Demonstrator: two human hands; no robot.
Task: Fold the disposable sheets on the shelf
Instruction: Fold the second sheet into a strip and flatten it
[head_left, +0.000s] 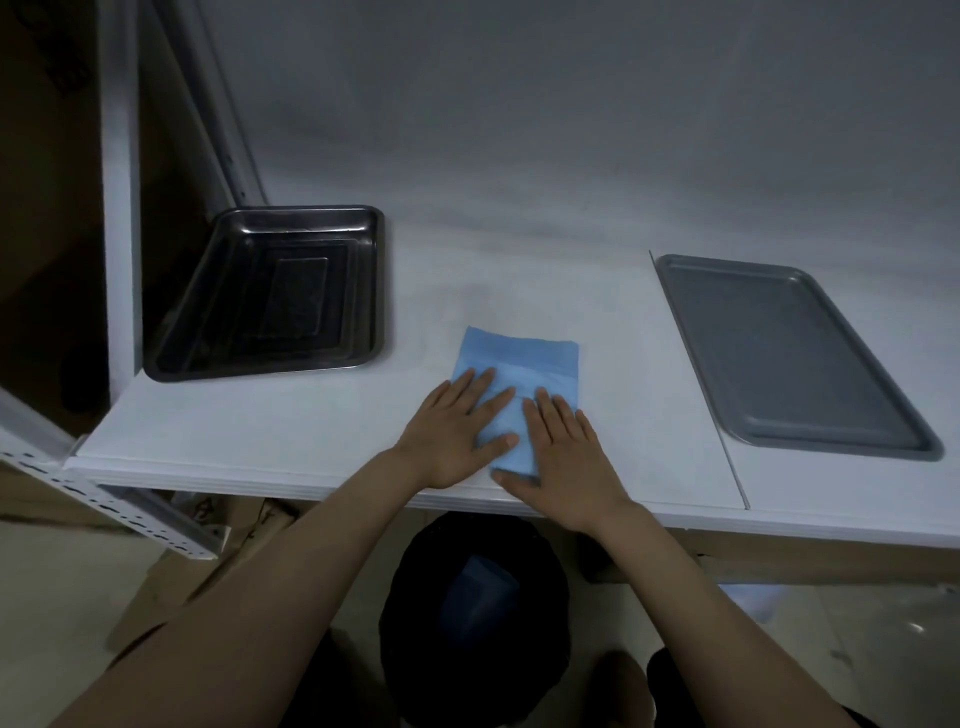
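A light blue disposable sheet (524, 358), folded into a narrow rectangle, lies flat on the white shelf (291, 421) near its front edge. My left hand (457, 431) presses on the sheet's left side with straight, spread fingers. Beside it, my right hand (558, 452) lies flat on the sheet's right and near part, fingers straight. Both hands cover the near half of the sheet; the far half shows, with a darker band across its top.
A deep, shiny black metal tray (363, 291) stands at the shelf's left. A flat grey tray (737, 421) lies at the right, past a seam in the shelf. Below the shelf stands a dark bin (415, 597) with something blue inside, and a perforated metal upright (104, 499).
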